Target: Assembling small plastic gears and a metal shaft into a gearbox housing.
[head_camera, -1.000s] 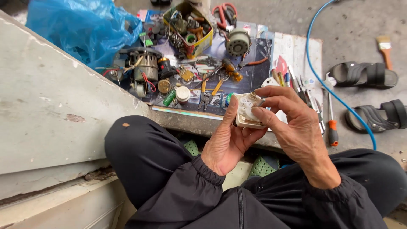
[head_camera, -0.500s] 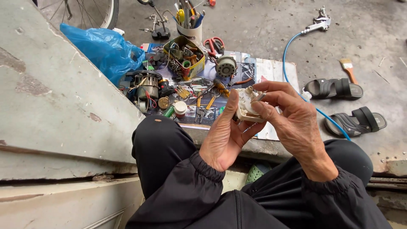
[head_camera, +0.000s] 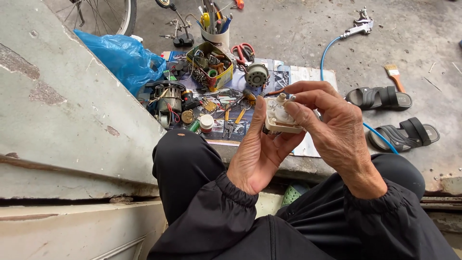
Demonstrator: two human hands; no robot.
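Both hands hold a small cream switch block (head_camera: 280,117) up in front of the knees, above the near edge of the printed sheet (head_camera: 308,76) on the floor. The left hand (head_camera: 258,149) cups it from below and from the left, thumb running up its left side, palm turned towards the camera. The right hand (head_camera: 332,126) closes over it from the right, its fingertips (head_camera: 294,110) pressed on the block's top and right face, where a small brass-coloured knob sticks up. So the block sits between the two hands, pinched at its upper end and propped underneath.

Beyond it, on the sheet, lie a motor (head_camera: 167,98) with coloured wires, a yellow tin (head_camera: 212,65) of parts, red scissors (head_camera: 243,51) and a white-capped bottle (head_camera: 206,123). A blue bag (head_camera: 122,57) lies left of them, a cup of tools (head_camera: 215,30) behind. A blue hose (head_camera: 337,77) passes behind the right hand, with two black sandals (head_camera: 392,115) and a brush (head_camera: 394,76) to the right.
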